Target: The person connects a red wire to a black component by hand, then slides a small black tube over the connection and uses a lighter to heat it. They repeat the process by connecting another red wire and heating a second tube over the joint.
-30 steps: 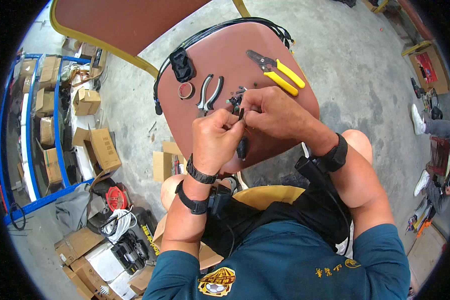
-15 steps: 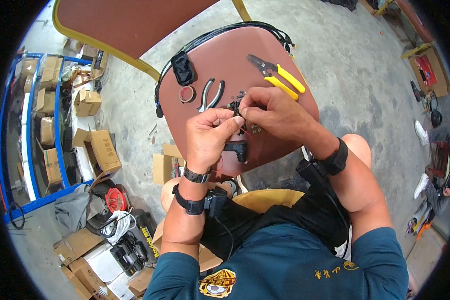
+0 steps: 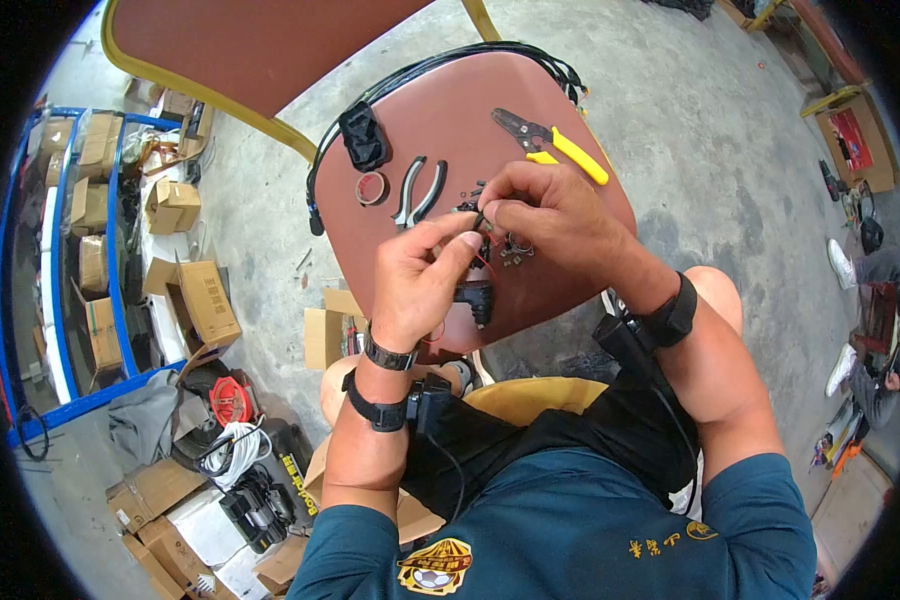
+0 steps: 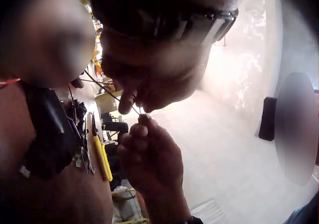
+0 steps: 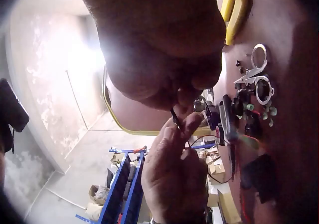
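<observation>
Over the chair seat (image 3: pixel 425 105), my two hands meet at fingertip height. My left hand (image 3: pixel 418 270) pinches a thin dark wire (image 4: pixel 107 90) between thumb and forefinger. Thumb and fingers of my right hand (image 3: pixel 550 215) pinch a short black piece (image 5: pixel 174 118) at the wire's end; its exact kind I cannot tell. Below the hands lies a black elbow-shaped part (image 3: pixel 477 298) with thin red wires. Beside it, in the right wrist view, are small scissors (image 5: pixel 261 80) with round handles and several tiny loose bits (image 5: pixel 270 113).
Grey-and-black handled pliers (image 3: pixel 422 190), a tape roll (image 3: pixel 371 188) and a black pouch (image 3: pixel 364 138) lie on the seat's left. Yellow-handled wire strippers (image 3: pixel 578 155) lie at the right. Black cables (image 3: pixel 440 50) run along the back edge. Blue shelving (image 3: pixel 120 250) with boxes stands left.
The black elbow-shaped part came into fuller view below the hands. My left hand has shifted slightly left and the right hand slightly up, with fingertips still close together.
</observation>
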Demonstrator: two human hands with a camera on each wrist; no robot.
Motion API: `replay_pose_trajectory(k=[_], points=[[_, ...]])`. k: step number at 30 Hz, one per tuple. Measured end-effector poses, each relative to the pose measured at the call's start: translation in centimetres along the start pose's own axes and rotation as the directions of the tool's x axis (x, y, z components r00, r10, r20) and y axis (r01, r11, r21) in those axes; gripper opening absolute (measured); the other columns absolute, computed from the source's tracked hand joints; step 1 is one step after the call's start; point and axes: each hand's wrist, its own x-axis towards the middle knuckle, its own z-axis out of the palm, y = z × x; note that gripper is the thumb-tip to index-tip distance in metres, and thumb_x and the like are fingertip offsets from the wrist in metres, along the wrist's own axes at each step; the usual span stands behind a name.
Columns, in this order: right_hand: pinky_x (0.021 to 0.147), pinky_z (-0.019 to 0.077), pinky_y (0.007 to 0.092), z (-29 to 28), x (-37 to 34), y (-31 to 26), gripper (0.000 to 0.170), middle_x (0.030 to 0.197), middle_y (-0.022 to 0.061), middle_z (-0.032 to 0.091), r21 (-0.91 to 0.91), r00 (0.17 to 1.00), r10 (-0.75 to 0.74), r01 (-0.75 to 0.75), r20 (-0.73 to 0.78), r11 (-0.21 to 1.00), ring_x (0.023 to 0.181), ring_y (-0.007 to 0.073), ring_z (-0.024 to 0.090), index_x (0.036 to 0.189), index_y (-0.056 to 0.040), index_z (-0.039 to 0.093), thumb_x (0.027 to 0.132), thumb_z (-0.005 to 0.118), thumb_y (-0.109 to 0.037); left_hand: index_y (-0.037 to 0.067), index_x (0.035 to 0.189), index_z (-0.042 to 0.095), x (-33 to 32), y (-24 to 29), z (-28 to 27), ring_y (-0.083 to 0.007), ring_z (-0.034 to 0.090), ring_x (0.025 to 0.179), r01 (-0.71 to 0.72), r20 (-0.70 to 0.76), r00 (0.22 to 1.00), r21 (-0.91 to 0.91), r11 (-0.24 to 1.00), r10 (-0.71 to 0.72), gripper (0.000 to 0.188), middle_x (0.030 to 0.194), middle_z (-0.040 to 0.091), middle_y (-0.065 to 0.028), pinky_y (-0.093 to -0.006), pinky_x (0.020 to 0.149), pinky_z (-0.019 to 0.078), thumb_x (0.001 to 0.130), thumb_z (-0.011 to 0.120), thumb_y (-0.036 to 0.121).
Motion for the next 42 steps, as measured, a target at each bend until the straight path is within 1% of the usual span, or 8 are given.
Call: replay_pose_trajectory(k=[4, 8, 11, 16, 19, 28, 37, 42], points=[[0.070, 0.0512, 0.0262, -0.4, 0.0, 0.0, 0.012, 0.083, 0.0048, 0.064, -0.045, 1.000, 0.013, -0.013, 0.004, 0.999, 0.077, 0.0106, 0.062, 0.095, 0.0020, 0.065, 0.090, 0.061, -0.008, -0.001, 0.100, 0.073, 0.4, 0.1, -0.2, -0.0082, 0.061, 0.072, -0.278, -0.316, 0.911, 0.004, 0.960, 0.265, 0.014, 0.090, 0.072, -0.0063, -0.0219, 0.065, 0.0494, 0.088, 0.068, 0.001], [0.067, 0.0508, 0.0339, -0.5, 0.3, 0.2, 0.019, 0.075, 0.0114, 0.065, -0.313, 0.968, -0.253, 0.241, 0.005, 0.919, 0.072, 0.0173, 0.063, 0.089, 0.0018, 0.066, 0.088, 0.063, -0.017, 0.001, 0.096, 0.073, -0.2, 0.8, -0.8, -0.0104, 0.062, 0.071, -0.243, -0.188, 0.945, 0.138, 0.960, 0.266, 0.013, 0.087, 0.072, -0.0069, -0.0245, 0.064, 0.0499, 0.083, 0.072, 0.003], [0.068, 0.0499, 0.0359, -0.2, 0.1, -0.4, 0.020, 0.076, 0.0134, 0.064, -0.289, 0.972, -0.232, 0.229, 0.025, 0.929, 0.072, 0.0220, 0.064, 0.085, 0.0008, 0.064, 0.089, 0.064, -0.019, 0.004, 0.094, 0.074, 0.3, 0.1, -0.4, -0.0152, 0.062, 0.065, -0.340, -0.065, 0.930, 0.228, 0.912, 0.363, 0.015, 0.077, 0.068, -0.0080, -0.0283, 0.060, 0.0496, 0.079, 0.074, 0.003], [0.067, 0.0506, 0.0288, 0.0, 0.0, -0.2, 0.016, 0.079, 0.0078, 0.068, -0.167, 0.999, -0.041, 0.042, 0.005, 0.985, 0.074, 0.0130, 0.064, 0.091, 0.0007, 0.066, 0.090, 0.066, -0.016, 0.001, 0.096, 0.073, 0.4, 0.7, -0.6, -0.0099, 0.061, 0.066, -0.163, 0.086, 0.985, 0.235, 0.958, 0.146, 0.013, 0.075, 0.067, -0.0038, -0.0259, 0.061, 0.0496, 0.085, 0.070, 0.006], [0.067, 0.0509, 0.0282, 0.3, -0.4, -1.0, 0.016, 0.078, 0.0070, 0.068, -0.208, 1.000, -0.023, 0.024, 0.003, 0.978, 0.073, 0.0127, 0.064, 0.094, 0.0002, 0.067, 0.090, 0.067, -0.016, -0.001, 0.100, 0.072, 0.3, 0.4, -0.7, -0.0073, 0.058, 0.064, 0.043, 0.095, 0.995, 0.002, 0.999, -0.043, 0.016, 0.072, 0.065, -0.0014, -0.0245, 0.058, 0.0481, 0.088, 0.068, 0.009], [0.067, 0.0523, 0.0296, 1.5, -0.4, -1.3, 0.016, 0.081, 0.0088, 0.069, -0.246, 1.000, -0.030, 0.031, 0.010, 0.969, 0.074, 0.0139, 0.066, 0.096, -0.0004, 0.069, 0.089, 0.068, -0.015, -0.001, 0.102, 0.071, -0.4, 1.9, -1.5, -0.0082, 0.059, 0.065, 0.018, 0.084, 0.996, 0.057, 0.998, -0.023, 0.018, 0.072, 0.065, -0.0022, -0.0263, 0.058, 0.0479, 0.091, 0.066, 0.013], [0.064, 0.0514, 0.0280, 2.8, 0.3, -1.7, 0.013, 0.079, 0.0089, 0.070, -0.211, 0.998, -0.061, 0.058, -0.007, 0.976, 0.073, 0.0126, 0.066, 0.092, 0.0000, 0.068, 0.089, 0.066, -0.012, 0.000, 0.094, 0.071, -0.9, 1.7, -2.1, -0.0221, 0.065, 0.068, -0.280, -0.007, 0.956, 0.289, 0.916, 0.294, 0.012, 0.078, 0.066, -0.0128, -0.0316, 0.061, 0.0498, 0.087, 0.069, 0.009], [0.062, 0.0500, 0.0254, 2.4, 0.3, -2.9, 0.013, 0.076, 0.0044, 0.068, -0.165, 1.000, 0.006, -0.004, 0.010, 0.986, 0.070, 0.0095, 0.063, 0.091, -0.0003, 0.067, 0.091, 0.066, -0.013, 0.004, 0.082, 0.069, -1.0, 2.8, -1.5, -0.0311, 0.063, 0.069, -0.471, -0.049, 0.837, 0.443, 0.763, 0.545, 0.008, 0.075, 0.065, -0.0104, -0.0373, 0.059, 0.0493, 0.080, 0.071, 0.012]])
